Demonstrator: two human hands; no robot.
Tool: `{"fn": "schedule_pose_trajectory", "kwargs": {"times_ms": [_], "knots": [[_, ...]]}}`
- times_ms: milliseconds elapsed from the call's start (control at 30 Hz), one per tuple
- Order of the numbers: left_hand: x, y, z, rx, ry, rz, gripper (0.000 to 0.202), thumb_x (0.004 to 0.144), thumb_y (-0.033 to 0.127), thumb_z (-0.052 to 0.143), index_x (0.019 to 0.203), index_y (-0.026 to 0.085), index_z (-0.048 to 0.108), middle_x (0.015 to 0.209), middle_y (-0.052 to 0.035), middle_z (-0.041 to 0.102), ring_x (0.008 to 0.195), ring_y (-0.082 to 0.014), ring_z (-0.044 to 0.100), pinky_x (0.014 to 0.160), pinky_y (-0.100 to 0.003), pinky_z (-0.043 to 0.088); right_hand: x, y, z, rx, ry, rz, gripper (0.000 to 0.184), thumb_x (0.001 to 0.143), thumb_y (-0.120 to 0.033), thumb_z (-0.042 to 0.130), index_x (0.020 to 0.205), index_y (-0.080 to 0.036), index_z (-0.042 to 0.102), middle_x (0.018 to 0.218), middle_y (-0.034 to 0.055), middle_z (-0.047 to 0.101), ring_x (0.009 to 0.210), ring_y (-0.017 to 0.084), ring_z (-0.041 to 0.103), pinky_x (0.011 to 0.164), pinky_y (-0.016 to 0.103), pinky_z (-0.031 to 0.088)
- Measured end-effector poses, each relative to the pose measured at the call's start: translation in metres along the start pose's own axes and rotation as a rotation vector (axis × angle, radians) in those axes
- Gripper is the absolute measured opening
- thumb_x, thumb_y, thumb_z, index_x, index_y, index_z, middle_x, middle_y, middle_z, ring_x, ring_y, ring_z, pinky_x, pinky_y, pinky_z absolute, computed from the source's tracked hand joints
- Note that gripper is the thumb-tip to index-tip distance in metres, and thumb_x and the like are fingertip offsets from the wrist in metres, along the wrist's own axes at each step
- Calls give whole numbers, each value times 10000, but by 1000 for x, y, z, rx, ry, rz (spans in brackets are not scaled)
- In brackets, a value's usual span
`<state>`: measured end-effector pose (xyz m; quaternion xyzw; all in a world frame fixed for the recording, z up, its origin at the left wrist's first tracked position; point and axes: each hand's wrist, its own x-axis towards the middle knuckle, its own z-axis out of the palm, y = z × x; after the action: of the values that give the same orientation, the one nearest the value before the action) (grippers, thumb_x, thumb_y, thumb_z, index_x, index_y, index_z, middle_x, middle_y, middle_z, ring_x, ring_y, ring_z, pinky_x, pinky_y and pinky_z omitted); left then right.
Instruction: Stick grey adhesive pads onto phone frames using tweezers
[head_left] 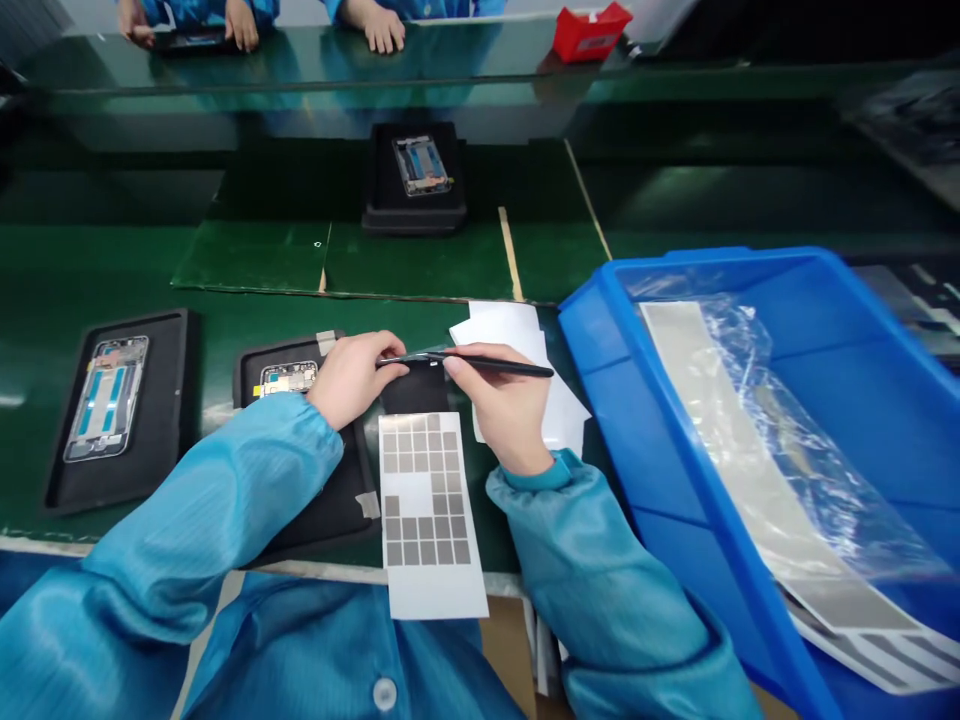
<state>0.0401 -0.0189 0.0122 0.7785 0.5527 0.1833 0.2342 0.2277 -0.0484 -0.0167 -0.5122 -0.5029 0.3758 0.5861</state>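
Observation:
My right hand [504,405] pinches black tweezers [487,364] that point left toward my left hand [352,375]. The left hand is closed at the tweezer tip, fingers curled over the right end of a phone frame [289,378] lying in a black tray [330,510]. What the left fingertips pinch is too small to make out. A white sheet of grey square stickers [426,515] lies just below both hands, with some squares gone. Both arms wear blue sleeves.
A second black tray with a phone frame [112,400] lies at left, a third tray [416,180] on the belt beyond. White backing sheets [517,330] sit behind my right hand. A blue bin [750,450] with sticker strips stands right. Other people's hands [382,28] and a red box [589,30] lie across the table.

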Motion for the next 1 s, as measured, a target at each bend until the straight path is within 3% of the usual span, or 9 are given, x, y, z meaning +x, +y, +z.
{"fn": "schedule_pose_trajectory", "kwargs": {"times_ms": [233,433,633,800,1000], "knots": [[-11,1,5,165,115,178,214,964,332,583,977,213,760,977,-40,781,895,-208,727,795,-305,525,-4,-3,-2,-56,-25,-105,120,772,-268,802,877,-229,761,900,31,787,865,206,741,869,396,606],[-14,-2,10,285,122,271,322,1015,353,477,934,184,738,931,-61,768,830,-196,719,740,-297,514,-6,-5,-3,-26,-86,-139,117,772,-224,810,882,-229,772,909,37,775,858,210,741,816,378,609],[-14,-4,12,366,213,403,367,1032,353,431,873,165,704,812,-39,748,727,-189,694,650,-304,483,-4,-2,-3,-8,-102,-192,133,766,-180,817,880,-238,783,903,40,772,844,206,737,777,364,612],[-16,-3,11,405,200,410,366,1036,347,421,858,167,685,792,-27,740,721,-182,689,640,-300,473,-4,-1,-2,-4,-97,-185,136,752,-169,829,856,-245,787,874,29,768,818,198,731,756,351,607],[-13,3,9,491,57,296,337,1016,361,458,876,152,682,782,-57,717,748,-228,683,655,-334,486,-2,0,-1,24,4,-83,90,758,-227,828,827,-250,776,821,10,779,773,192,733,738,341,605]]}}
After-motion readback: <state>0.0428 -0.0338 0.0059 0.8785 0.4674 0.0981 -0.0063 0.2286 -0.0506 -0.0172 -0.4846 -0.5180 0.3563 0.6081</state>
